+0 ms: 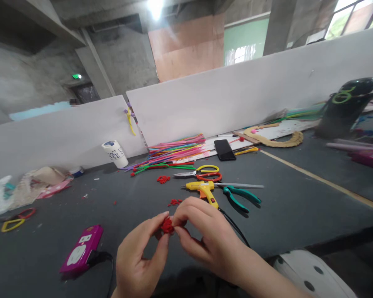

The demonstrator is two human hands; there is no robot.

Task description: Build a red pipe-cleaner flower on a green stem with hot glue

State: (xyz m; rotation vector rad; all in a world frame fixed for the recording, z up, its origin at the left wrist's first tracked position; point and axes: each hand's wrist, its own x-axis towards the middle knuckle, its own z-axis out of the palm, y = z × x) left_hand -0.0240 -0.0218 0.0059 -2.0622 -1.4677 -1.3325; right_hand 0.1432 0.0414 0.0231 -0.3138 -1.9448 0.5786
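Left hand and right hand — each grip pinched tight — clamp one small red piece together.

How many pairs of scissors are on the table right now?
2. A yellow-handled pair lies beyond the glue gun; a red-handled pair lies right beside it. The loops at far left are unclear.

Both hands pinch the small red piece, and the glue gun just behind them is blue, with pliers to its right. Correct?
No: the head view shows the glue gun is yellow, not blue. The left hand and right hand do pinch the small red piece, and the pliers lie to the gun's right.
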